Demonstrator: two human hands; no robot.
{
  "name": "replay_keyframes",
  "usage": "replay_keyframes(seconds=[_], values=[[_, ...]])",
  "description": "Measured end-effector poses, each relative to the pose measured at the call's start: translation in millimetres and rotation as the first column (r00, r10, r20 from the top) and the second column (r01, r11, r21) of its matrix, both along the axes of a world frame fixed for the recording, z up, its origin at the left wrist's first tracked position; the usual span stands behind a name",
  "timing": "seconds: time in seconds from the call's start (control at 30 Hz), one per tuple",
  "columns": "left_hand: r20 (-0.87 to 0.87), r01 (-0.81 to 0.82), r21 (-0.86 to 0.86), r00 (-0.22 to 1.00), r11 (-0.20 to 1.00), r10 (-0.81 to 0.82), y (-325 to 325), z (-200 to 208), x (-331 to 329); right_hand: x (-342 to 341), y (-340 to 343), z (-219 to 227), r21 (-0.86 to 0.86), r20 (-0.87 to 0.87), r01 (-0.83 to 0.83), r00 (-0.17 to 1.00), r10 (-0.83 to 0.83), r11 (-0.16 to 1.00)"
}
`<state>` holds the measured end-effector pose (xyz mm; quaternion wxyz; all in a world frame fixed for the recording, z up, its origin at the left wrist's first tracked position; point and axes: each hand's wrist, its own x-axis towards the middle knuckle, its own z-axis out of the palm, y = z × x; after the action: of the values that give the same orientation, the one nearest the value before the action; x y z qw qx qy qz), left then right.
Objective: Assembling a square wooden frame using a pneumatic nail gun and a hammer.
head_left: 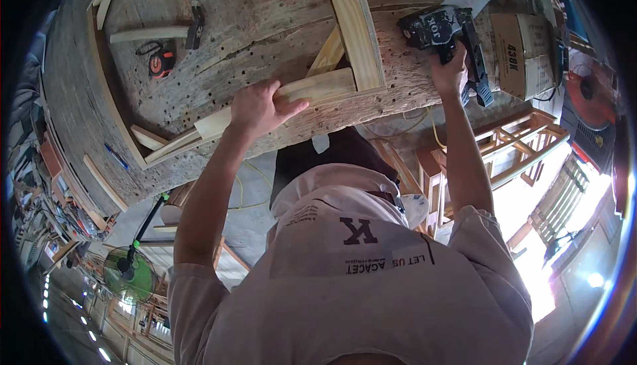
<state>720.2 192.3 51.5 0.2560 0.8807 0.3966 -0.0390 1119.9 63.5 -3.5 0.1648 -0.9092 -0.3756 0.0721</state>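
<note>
A pale wooden frame [365,30] lies on a worn workbench [259,27], with a short diagonal brace [327,55] in its near right corner. My left hand [255,108] grips the frame's near rail, its fingers over the top and its thumb along the near side. To the right of the frame, my right hand [451,73] is closed round the handle of a black nail gun [428,28]. The nail gun is over the bench, apart from the frame. Inside the frame lie a hammer [149,33] and an orange and black tape measure [160,64].
A cardboard box [514,57] stands on the bench to the right of the nail gun. At the left lie a blue pen [116,156] and a loose wood strip [105,182]. Below the bench are a slatted wooden frame [511,146] and a green fan [128,275].
</note>
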Motion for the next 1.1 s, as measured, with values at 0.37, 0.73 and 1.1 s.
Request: replay_keyframes(seconds=[0.37, 0.73, 1.1], values=[[0.056, -0.025, 0.018, 0.998, 1.0, 0.024, -3.6, -1.4, -8.6, 16.4, 7.0, 3.5, -0.265, 0.017, -0.142, 0.988, 0.151, 0.954], [0.044, -0.069, 0.073, 0.997, 0.995, 0.066, -11.9, -2.5, -11.9, 119.4, -15.9, 83.3, -0.139, 0.176, -0.217, 0.955, 0.24, 0.966], [-0.038, -0.063, 0.026, 0.997, 0.998, 0.064, -10.3, -4.2, -7.1, 146.0, -10.3, 71.0, -0.09, 0.115, -0.068, 0.99, 0.078, 0.994]])
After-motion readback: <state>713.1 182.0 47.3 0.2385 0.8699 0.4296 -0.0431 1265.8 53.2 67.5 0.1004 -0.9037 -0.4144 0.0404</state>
